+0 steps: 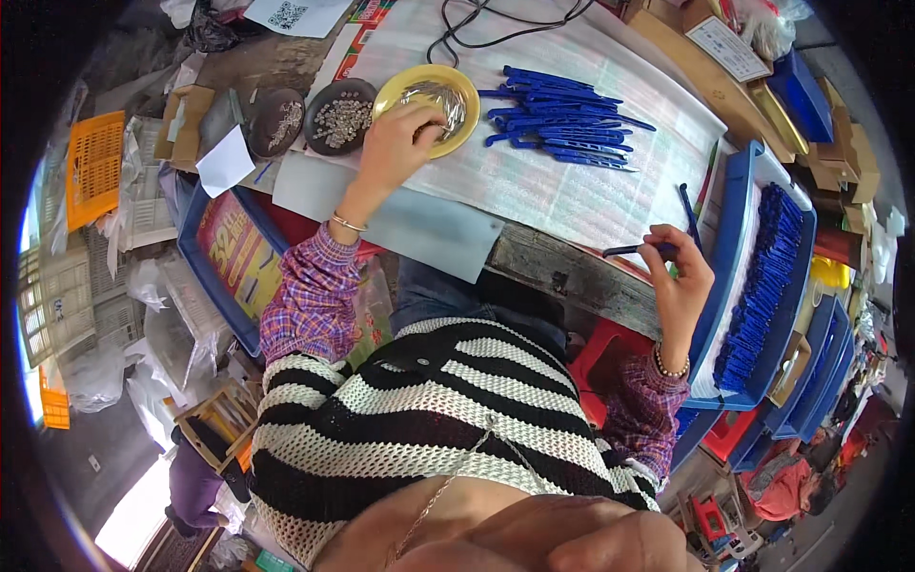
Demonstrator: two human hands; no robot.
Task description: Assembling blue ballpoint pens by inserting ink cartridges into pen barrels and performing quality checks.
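Note:
At the yellow bowl (388, 96), my left hand (405, 143) has its fingers curled together over the rim. Thin shiny metal pieces (434, 95) lie in that bowl; whatever is between the fingertips is too small to make out. Over the table's front edge at the right, my right hand (681, 272) pinches a slim blue plastic piece (624, 251), its end pointing left. Another blue piece (688, 210) lies just beyond that hand. A heap of similar slim blue pieces (562, 119) rests on the white sheet to the right of the bowl.
Two dark bowls of small metal parts (343, 119) (276, 124) stand left of the yellow bowl. A blue crate (734, 214) full of blue pieces (762, 286) is at my right. Another blue crate (214, 276) sits at my left. A black cable (496, 24) loops across the table's far side.

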